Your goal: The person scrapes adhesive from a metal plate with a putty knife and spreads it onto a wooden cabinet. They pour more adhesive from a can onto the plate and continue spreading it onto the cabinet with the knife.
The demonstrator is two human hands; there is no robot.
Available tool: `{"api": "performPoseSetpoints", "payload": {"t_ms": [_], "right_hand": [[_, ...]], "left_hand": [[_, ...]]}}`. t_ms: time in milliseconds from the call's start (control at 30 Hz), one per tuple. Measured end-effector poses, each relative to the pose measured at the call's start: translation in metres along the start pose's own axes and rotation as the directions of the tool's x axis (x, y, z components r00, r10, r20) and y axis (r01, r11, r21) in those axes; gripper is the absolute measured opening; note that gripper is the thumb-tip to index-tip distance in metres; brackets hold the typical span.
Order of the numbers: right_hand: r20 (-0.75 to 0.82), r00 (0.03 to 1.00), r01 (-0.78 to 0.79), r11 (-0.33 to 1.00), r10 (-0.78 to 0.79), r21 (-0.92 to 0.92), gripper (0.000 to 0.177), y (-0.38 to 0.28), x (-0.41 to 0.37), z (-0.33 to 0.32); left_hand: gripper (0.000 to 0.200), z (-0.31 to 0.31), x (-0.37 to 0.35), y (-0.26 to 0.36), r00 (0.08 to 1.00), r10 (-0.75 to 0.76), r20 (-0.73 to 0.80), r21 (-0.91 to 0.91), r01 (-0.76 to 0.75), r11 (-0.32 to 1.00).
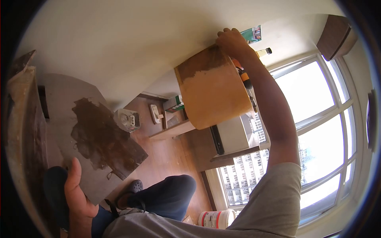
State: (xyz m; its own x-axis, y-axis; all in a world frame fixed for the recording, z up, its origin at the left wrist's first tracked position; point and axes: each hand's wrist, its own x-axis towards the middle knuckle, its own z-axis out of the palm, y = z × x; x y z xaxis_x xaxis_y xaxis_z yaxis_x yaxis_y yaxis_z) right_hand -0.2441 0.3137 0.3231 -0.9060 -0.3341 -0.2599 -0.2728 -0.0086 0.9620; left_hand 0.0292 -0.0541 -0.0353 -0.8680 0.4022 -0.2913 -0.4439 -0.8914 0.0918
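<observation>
My left hand [78,192] grips the near edge of a thin grey sheet [59,107], thumb on its upper face and fingers hidden beneath. A large, ragged dark-brown patch [101,139] covers much of that sheet. My right arm is stretched far forward. At its end my right hand [234,41] is closed at the far right corner of a tan wooden surface [216,95], close to the wall. Whatever its curled fingers hold, if anything, is hidden. A darker brown band [204,61] with an uneven border runs along that surface's wall side.
Bottles [247,81] and a green packet [252,35] stand beyond the tan surface. Below are a green box [174,104], a clear plastic container [129,120] and a white power strip [156,114]. A white bucket [217,219] is near my body; windows [321,139] line the right.
</observation>
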Motion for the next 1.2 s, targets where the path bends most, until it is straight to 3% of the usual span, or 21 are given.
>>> {"api": "performPoseSetpoints", "payload": {"t_ms": [367,433,567,633,733,800,867,1000,1067,1200], "right_hand": [[0.013,1.0,-0.019,0.999,0.018,0.046,0.013,-0.002,-0.007,0.015],[-0.059,0.998,-0.009,1.0,0.01,0.012,0.014,-0.008,-0.023,0.022],[-0.019,1.0,0.011,0.999,-0.01,0.044,0.018,-0.016,-0.062,-0.001],[0.047,0.997,0.052,0.985,-0.06,0.167,0.019,-0.018,-0.08,-0.014],[-0.022,0.998,0.057,0.993,-0.055,0.105,0.02,-0.007,-0.09,-0.042],[-0.073,0.995,-0.058,0.997,0.061,0.045,0.022,0.004,-0.076,-0.068],[-0.117,0.99,-0.066,0.995,0.075,0.081,0.018,0.012,-0.056,-0.055],[-0.08,0.997,0.024,1.0,-0.023,0.011,0.011,-0.002,-0.017,-0.019],[0.028,1.0,-0.001,1.0,0.002,-0.029,0.012,-0.013,-0.006,-0.006],[-0.07,0.996,0.05,0.997,-0.054,-0.051,0.013,-0.025,0.006,0.014]], "left_hand": [[0.045,0.0,-0.002,0.001,1.0,0.002,0.007,0.008,-0.002,1.0],[0.044,0.0,-0.002,0.0,1.0,0.007,0.007,-0.003,-0.007,1.0],[0.047,0.0,-0.002,0.001,1.0,0.011,0.008,-0.003,-0.011,1.0],[0.046,0.002,-0.003,0.0,1.0,0.022,0.006,-0.003,-0.022,1.0],[0.043,-0.002,-0.002,0.001,0.999,-0.031,0.038,0.012,0.03,0.999],[0.044,-0.001,0.0,0.001,0.999,-0.035,0.039,0.012,0.034,0.999],[0.044,0.0,0.0,0.001,0.998,-0.036,0.043,0.011,0.036,0.999],[0.044,0.001,-0.001,0.001,1.0,-0.011,0.008,0.001,0.011,1.0],[0.045,0.0,-0.002,-0.001,1.0,0.006,-0.001,0.007,-0.006,1.0],[0.044,0.006,-0.001,0.0,1.0,0.009,0.015,-0.007,-0.009,1.0]]}}
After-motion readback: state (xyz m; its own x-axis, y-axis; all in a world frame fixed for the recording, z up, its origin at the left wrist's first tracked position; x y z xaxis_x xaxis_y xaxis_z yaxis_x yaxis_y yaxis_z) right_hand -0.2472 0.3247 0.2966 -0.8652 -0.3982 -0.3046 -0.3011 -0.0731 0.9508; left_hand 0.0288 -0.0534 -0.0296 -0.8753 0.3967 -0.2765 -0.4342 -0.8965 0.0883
